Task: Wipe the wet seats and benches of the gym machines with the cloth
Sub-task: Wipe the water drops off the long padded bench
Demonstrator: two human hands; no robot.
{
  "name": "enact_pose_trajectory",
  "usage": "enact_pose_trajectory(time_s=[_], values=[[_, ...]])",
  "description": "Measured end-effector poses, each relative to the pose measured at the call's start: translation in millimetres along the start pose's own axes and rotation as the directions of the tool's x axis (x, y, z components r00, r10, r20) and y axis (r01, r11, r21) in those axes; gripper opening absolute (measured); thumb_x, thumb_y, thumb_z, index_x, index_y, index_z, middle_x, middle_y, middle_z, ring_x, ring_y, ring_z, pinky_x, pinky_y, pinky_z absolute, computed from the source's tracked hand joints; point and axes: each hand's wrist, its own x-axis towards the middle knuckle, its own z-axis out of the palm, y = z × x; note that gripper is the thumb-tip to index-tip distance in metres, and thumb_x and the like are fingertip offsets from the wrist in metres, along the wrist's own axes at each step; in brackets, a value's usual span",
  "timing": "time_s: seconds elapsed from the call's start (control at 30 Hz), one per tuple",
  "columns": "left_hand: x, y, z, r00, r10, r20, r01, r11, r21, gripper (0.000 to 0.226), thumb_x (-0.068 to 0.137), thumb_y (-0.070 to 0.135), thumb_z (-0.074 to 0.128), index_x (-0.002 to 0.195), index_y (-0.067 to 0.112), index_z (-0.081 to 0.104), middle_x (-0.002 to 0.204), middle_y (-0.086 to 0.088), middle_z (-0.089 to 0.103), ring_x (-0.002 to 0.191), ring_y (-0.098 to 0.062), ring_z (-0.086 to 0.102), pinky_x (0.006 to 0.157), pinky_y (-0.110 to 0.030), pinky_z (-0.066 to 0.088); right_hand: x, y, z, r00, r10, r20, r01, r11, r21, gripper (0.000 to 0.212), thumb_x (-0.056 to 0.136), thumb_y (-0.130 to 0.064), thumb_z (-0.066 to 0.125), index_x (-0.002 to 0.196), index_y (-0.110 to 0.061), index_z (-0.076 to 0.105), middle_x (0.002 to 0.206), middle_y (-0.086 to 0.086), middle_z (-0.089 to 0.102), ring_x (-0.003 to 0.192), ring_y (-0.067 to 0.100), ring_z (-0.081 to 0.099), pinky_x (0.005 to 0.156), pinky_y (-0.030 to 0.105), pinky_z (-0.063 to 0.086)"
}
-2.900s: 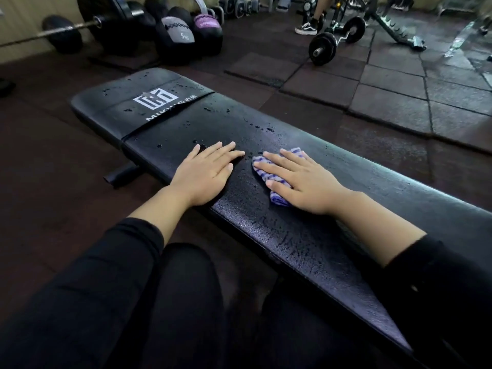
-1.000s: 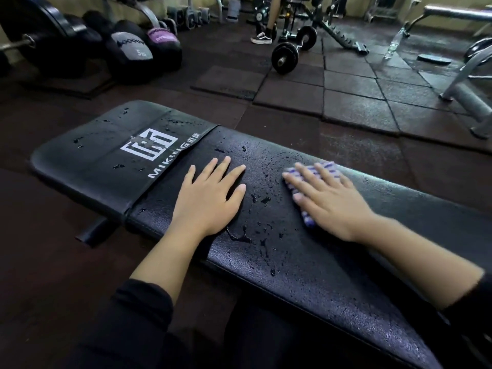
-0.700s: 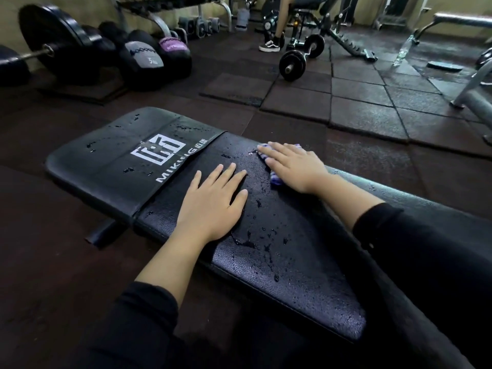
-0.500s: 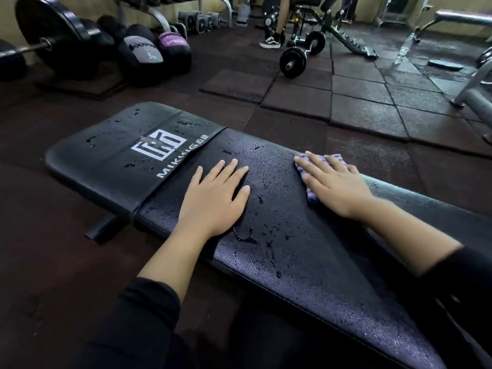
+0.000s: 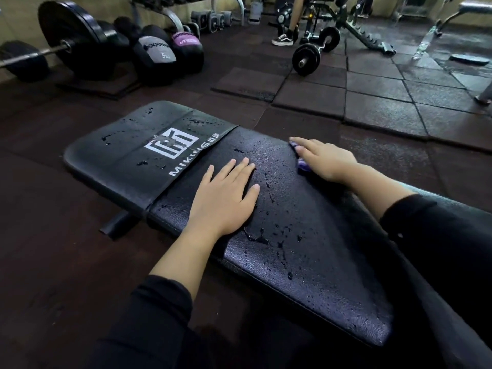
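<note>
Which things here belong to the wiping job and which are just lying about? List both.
Part of the job:
- bench, wet with drops
- cloth under the right hand
- left hand, flat on the bench

Just lying about:
- barbell
- medicine balls
- curl bar
- water bottle
- floor tiles

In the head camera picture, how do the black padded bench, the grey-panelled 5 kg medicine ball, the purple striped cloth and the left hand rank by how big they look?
1. Black padded bench, largest by far.
2. Left hand.
3. Grey-panelled 5 kg medicine ball; it sits farther back, so it may really be bigger than the hand.
4. Purple striped cloth, mostly hidden under the right hand.
</note>
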Motion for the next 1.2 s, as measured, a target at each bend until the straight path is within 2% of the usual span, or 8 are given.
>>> enact_pose_trajectory(time_s=[0.17,0.33,0.47,0.57,0.77,0.93,1.1,1.2], values=[[2,0,1,1.0,-0.005,-0.006,0.005,1.0,-0.001,0.054,0.101,0.046,0.024,0.152,0.032,0.021,0.16,0.017,0.013,0.147,-0.003,0.005,0.12,-0.04,0.0,-62,2,9,0.996,0.047,-0.081,-0.058,0.988,-0.141,0.047,0.1,-0.05,0.016,0.146,-0.048,0.009,0.158,-0.016,0.007,0.142,0.023,0.019,0.11,0.045,0.02],[2,1,1,1.0,-0.007,-0.022,0.007,1.0,0.011,0.054,0.101,0.045,0.026,0.152,0.03,0.022,0.159,0.016,0.015,0.147,-0.004,0.006,0.12,-0.04,0.002,-42,-58,20,0.994,-0.084,-0.072,0.072,0.986,-0.148,0.048,0.099,-0.051,0.012,0.146,-0.05,0.006,0.159,-0.014,0.0,0.146,0.023,0.006,0.113,0.049,0.01],[2,0,2,1.0,-0.001,-0.024,0.002,1.0,0.01,0.053,0.101,0.044,0.026,0.153,0.029,0.022,0.159,0.016,0.015,0.147,-0.003,0.007,0.12,-0.039,0.002,11,-73,17,0.991,-0.128,-0.024,0.122,0.978,-0.17,0.047,0.1,-0.048,0.017,0.146,-0.048,0.009,0.159,-0.013,0.0,0.146,0.025,0.007,0.11,0.054,0.013],[1,-1,1,1.0,0.002,-0.015,-0.002,1.0,0.007,0.053,0.102,0.045,0.026,0.152,0.032,0.022,0.159,0.017,0.014,0.147,-0.003,0.006,0.12,-0.038,0.001,21,-38,12,0.995,-0.097,0.013,0.098,0.982,-0.164,0.049,0.099,-0.052,0.02,0.146,-0.048,0.007,0.159,-0.015,0.003,0.143,0.024,0.018,0.109,0.055,0.022],[3,-2,2,1.0,0.005,-0.009,-0.005,1.0,-0.005,0.053,0.101,0.045,0.025,0.152,0.032,0.023,0.159,0.017,0.014,0.147,-0.003,0.007,0.12,-0.039,0.001,-55,35,5,0.989,0.132,-0.065,-0.137,0.986,-0.094,0.048,0.099,-0.052,0.016,0.145,-0.052,0.006,0.156,-0.017,0.016,0.138,0.022,0.028,0.106,0.048,0.025],[4,-1,1,1.0,0.007,0.0,-0.007,1.0,-0.022,0.051,0.101,0.044,0.029,0.15,0.03,0.028,0.159,0.016,0.018,0.146,-0.004,0.009,0.12,-0.04,0.002,-79,32,11,0.976,0.165,-0.14,-0.181,0.977,-0.109,0.047,0.099,-0.05,0.018,0.145,-0.049,0.015,0.157,-0.014,0.017,0.14,0.022,0.024,0.106,0.045,0.022],[-5,-3,-10,0.988,0.007,-0.155,-0.058,0.943,-0.329,0.034,0.099,0.03,0.046,0.131,0.023,0.056,0.141,0.011,0.051,0.133,-0.005,0.04,0.121,-0.041,0.008,-81,-11,17,0.991,-0.032,-0.131,0.012,0.989,-0.149,0.049,0.098,-0.053,0.02,0.146,-0.047,0.014,0.158,-0.014,0.014,0.142,0.021,0.019,0.111,0.044,0.019],[-20,-17,-20,0.978,0.027,-0.208,-0.087,0.955,-0.283,0.034,0.098,0.033,0.046,0.127,0.025,0.06,0.136,0.013,0.056,0.128,-0.004,0.046,0.119,-0.038,0.008,-92,-34,22,0.97,-0.213,-0.113,0.193,0.967,-0.164,0.063,0.087,-0.063,0.007,0.148,-0.044,0.006,0.157,-0.017,0.014,0.143,0.017,0.018,0.113,0.04,0.018]])
